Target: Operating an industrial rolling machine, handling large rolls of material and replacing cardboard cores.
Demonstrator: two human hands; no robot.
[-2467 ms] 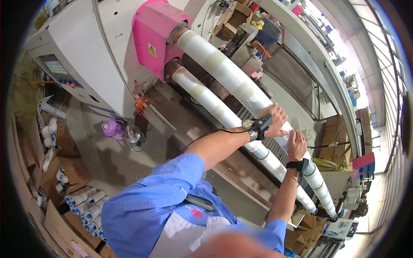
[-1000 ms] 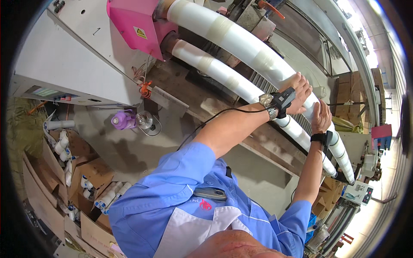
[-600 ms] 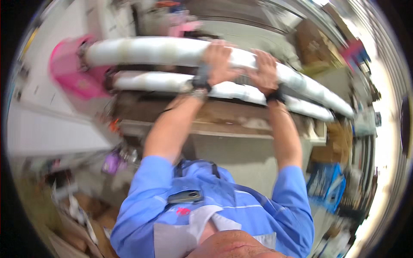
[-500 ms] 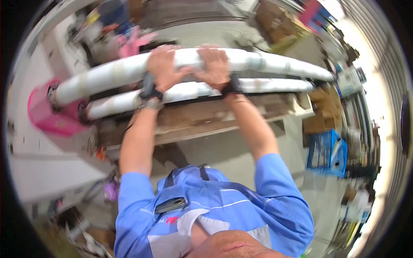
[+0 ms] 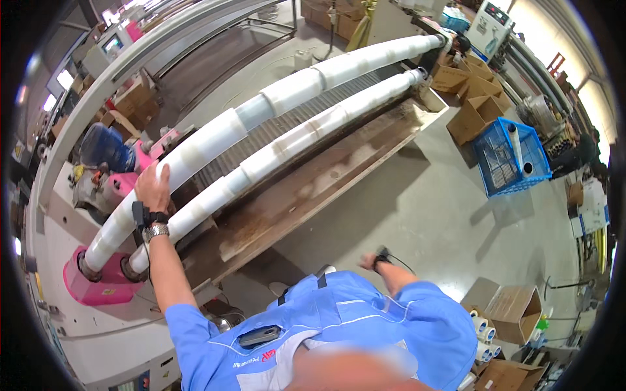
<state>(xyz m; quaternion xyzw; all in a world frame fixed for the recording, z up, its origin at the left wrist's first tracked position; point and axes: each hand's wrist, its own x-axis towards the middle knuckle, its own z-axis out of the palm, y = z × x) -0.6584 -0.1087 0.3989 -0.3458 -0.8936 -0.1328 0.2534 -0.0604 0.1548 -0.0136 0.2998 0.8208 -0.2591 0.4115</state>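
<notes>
Two long shafts sleeved with white rolls run from lower left to upper right. My left hand [image 5: 153, 189] lies over the left part of the farther, thicker white roll [image 5: 202, 146], thumb on the near side and fingers curled over the top. Alongside it sits the nearer, thinner white roll [image 5: 293, 143], which my left hand does not hold. At the left, both shafts end at a pink housing [image 5: 104, 290]. My right hand [image 5: 370, 260] hangs away from the rolls, near my waist over the floor; its fingers are small and blurred.
A long stained trough [image 5: 293, 202] lies below the nearer roll. To the right stand a blue crate [image 5: 512, 159] with tubes in it and open cardboard boxes [image 5: 479, 117]. Another open carton [image 5: 515, 309] and several white rolls [image 5: 484, 335] are at lower right. A metal frame [image 5: 130, 62] spans the far left.
Both hands were together on the middle of the farther roll. My left hand is now farther left along it; my right hand has come off and dropped toward my body. The view has turned.
</notes>
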